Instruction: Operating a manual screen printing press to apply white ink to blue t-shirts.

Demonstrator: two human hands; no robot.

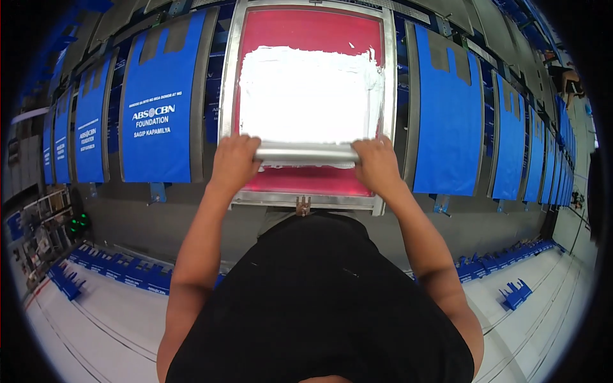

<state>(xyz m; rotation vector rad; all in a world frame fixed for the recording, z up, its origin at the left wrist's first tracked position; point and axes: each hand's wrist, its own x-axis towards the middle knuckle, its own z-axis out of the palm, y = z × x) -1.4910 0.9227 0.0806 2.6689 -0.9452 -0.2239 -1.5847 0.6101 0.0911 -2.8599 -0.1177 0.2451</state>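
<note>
A screen printing frame [231,76] with a metal rim and pink-red mesh lies in front of me. White ink [306,96] covers most of its middle, with ragged edges at the top and right. Across the near part of the mesh lies a squeegee [306,152] with a silvery bar handle. My left hand [236,163] grips its left end, and my right hand [378,165] grips its right end, fingers wrapped over the bar. Pink mesh shows below the squeegee, with a little white ink along its lower edge. A metal clip [302,205] sits at the frame's near edge.
Blue bags [159,150] with white print lie flat on boards to the left. Plain blue bags [447,134] lie on boards to the right. More blue pieces [516,295] are on the pale floor behind. Another person [568,83] shows at the far right.
</note>
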